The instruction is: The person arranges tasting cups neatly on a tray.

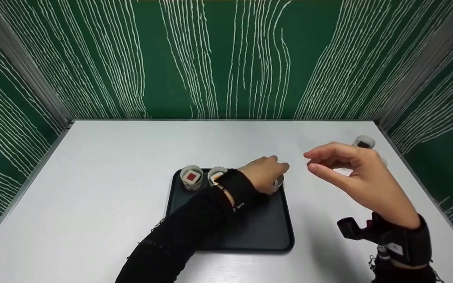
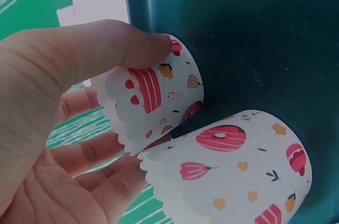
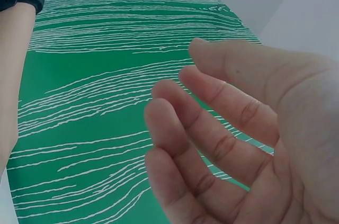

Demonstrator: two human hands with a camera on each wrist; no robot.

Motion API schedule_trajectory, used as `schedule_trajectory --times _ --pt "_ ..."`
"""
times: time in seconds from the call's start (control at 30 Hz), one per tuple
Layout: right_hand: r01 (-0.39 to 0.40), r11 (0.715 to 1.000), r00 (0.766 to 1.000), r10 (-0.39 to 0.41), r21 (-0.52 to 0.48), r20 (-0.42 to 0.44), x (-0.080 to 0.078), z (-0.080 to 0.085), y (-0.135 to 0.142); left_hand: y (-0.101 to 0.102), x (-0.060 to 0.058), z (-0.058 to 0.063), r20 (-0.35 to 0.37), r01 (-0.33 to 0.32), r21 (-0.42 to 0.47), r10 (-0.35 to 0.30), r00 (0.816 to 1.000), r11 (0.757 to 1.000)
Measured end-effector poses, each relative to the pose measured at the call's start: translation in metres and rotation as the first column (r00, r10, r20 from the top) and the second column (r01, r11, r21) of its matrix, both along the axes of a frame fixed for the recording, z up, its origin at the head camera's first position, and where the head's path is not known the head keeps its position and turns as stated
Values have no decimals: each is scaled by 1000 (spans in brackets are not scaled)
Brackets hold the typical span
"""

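Observation:
My left hand (image 1: 265, 175) reaches across the dark tray (image 1: 258, 228) to its back right corner. There it holds a white paper baking cup (image 2: 159, 89) printed with cakes and flowers, thumb on the near side and fingers behind. Beside that one, almost touching, stands a second printed cup (image 2: 233, 166). At the tray's back left is a cup (image 1: 192, 177) with a red-marked white piece inside; a cup with an orange-marked piece (image 1: 216, 175) is partly covered by my left wrist. My right hand (image 1: 352, 169) hovers over the table at right, fingers loosely bent around nothing.
Far right on the white table (image 1: 92, 188) stands a cup (image 1: 364, 141) with a dark piece inside. Another pale rim (image 1: 384, 161) peeks out behind my right hand. Green panels (image 1: 226, 59) with white wavy lines enclose the table's back and sides.

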State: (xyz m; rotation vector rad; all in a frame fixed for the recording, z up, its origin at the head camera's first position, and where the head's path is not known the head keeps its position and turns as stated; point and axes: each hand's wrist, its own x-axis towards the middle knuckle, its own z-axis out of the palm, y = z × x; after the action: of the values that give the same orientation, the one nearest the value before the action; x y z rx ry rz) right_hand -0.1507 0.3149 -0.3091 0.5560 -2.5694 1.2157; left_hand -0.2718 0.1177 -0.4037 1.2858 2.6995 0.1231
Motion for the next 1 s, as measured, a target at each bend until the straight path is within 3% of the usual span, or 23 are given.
schedule_trajectory --times 0.3,0.57,0.83,1.0 --pt "6 1000 1000 -6 0 -8 -2 0 1 -11 4 15 -48 -24 110 29 998 994" --pt "19 1000 1000 -19 12 8 -4 -3 6 -32 14 34 -43 -23 272 36 998 962" --pt "25 1000 999 -26 17 30 -7 -5 7 -74 28 47 -77 -4 458 45 996 889" --pt "26 999 999 -27 27 39 -9 -7 8 -104 39 52 -103 -24 549 95 990 835"
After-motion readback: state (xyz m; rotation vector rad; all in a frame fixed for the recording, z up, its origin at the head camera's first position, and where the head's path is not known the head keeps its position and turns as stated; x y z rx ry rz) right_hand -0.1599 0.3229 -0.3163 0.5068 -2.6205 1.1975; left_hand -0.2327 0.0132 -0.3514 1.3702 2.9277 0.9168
